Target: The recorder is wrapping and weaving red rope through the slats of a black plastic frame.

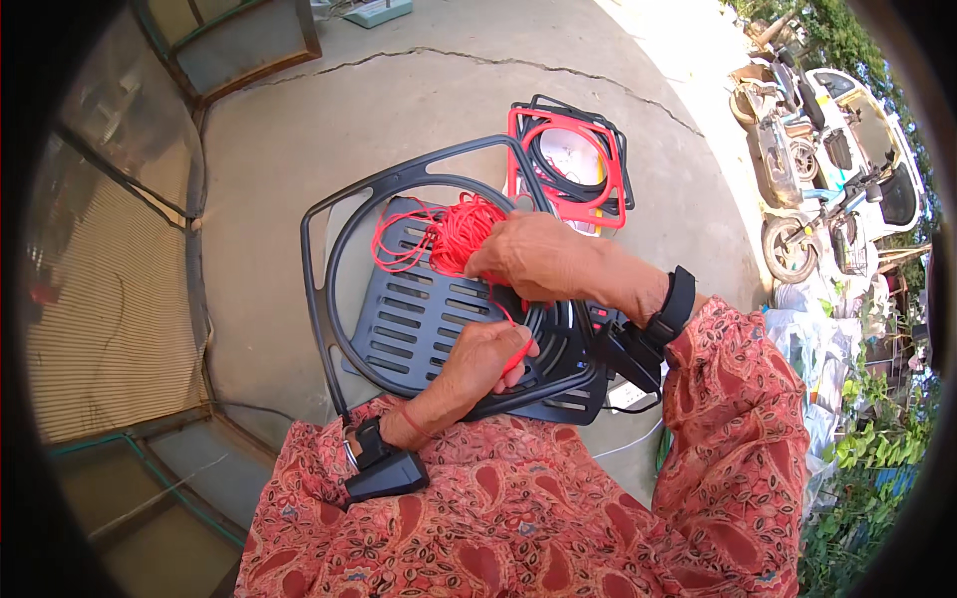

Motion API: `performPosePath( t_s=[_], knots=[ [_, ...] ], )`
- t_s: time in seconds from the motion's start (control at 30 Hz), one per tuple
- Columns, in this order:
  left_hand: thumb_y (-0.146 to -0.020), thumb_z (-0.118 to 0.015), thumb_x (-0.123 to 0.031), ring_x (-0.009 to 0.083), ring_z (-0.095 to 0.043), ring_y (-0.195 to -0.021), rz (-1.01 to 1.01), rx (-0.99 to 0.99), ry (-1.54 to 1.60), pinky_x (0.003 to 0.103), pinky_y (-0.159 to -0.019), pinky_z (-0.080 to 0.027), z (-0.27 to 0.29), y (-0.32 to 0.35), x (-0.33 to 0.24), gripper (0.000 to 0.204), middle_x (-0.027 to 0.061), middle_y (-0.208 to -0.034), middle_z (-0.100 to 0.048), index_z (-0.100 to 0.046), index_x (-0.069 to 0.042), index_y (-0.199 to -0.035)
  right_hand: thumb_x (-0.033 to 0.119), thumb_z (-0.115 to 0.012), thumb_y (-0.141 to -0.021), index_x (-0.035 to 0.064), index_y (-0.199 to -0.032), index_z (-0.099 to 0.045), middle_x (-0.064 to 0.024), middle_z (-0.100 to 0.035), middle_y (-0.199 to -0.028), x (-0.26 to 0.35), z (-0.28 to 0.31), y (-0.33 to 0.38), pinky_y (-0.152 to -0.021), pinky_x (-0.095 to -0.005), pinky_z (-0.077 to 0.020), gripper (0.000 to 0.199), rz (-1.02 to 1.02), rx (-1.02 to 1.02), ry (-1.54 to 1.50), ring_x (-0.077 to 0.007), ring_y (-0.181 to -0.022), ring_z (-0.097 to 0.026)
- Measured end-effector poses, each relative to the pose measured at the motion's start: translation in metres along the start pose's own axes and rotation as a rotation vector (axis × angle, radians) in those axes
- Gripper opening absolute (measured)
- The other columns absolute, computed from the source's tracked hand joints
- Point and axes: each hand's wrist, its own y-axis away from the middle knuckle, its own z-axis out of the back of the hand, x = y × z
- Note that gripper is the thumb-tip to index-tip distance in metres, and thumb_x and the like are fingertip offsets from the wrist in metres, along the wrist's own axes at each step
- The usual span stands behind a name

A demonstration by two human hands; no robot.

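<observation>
In front of me, a large dark grey plastic frame (332, 261) with a round opening rests at an angle over a grey slotted plastic panel (398, 337). A tangled bundle of thin red cord (461, 231) lies on the panel's far part, with loose loops spreading left. My right hand (528, 255) is closed on the right side of this bundle, its fingertips partly hidden. Nearer to me, my left hand (488, 361) is closed around red cord beside the frame's near right rim. A strand runs up from it toward my right hand.
Beyond on the concrete floor lie a red frame (515, 149) and dark frames (620, 140), stacked. A corrugated panel wall (120, 339) stands at left. Parked bikes (793, 249) and a white vehicle (902, 149) are at far right. Wrist-worn black devices (387, 476) sit on both my arms.
</observation>
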Motion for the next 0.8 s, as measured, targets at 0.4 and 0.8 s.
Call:
performPosePath(
  t_s=[0.4,0.8],
  knots=[
    [-0.101,-0.052,-0.024,0.0116,-0.047,-0.046,-0.051,-0.225,0.149,0.025,-0.044,-0.036,0.011,-0.015,0.000,0.030,0.0062,-0.057,-0.056,-0.062,0.002,-0.092,0.034,-0.079,-0.072,0.0048,-0.089,-0.065,-0.0087,-0.052,-0.090,0.046,-0.018,0.085,-0.079,-0.0393,-0.0369,0.036,-0.328,-0.432,0.020,-0.0260,-0.093,-0.050],
    [-0.101,-0.053,-0.023,0.0117,-0.048,-0.046,-0.088,-0.276,0.152,0.024,-0.044,-0.037,0.012,-0.015,0.004,0.027,0.0065,-0.059,-0.057,-0.061,0.000,-0.089,0.014,-0.073,-0.065,0.0027,-0.088,-0.064,-0.0108,-0.050,-0.090,0.062,-0.050,0.060,-0.076,-0.0403,-0.0389,0.027,-0.578,-0.547,-0.076,-0.0301,-0.090,-0.051]
  ],
)
